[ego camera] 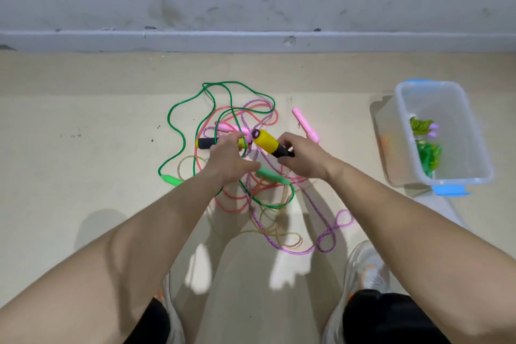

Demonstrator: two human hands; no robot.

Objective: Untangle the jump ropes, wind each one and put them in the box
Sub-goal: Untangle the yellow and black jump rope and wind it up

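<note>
A tangle of jump ropes lies on the floor ahead of me: a green rope (pixel 178 123), a pink-red rope (pixel 231 198), a purple rope (pixel 329 234) and a pale clear rope (pixel 279 232). My right hand (pixel 304 159) grips the black end of a yellow-and-black handle (pixel 269 141). My left hand (pixel 229 159) holds the second yellow-and-black handle (pixel 205 143) in the pile. Green handles (pixel 171 179) and a pink handle (pixel 305 126) lie loose. A clear plastic box (pixel 402 109) at the right holds wound green ropes (pixel 427 153).
A grey wall with a skirting ledge (pixel 251 39) runs across the far side. The box has blue clips (pixel 449 190). My knees and white shoes (pixel 365 265) are at the bottom of the view, close to the rope loops.
</note>
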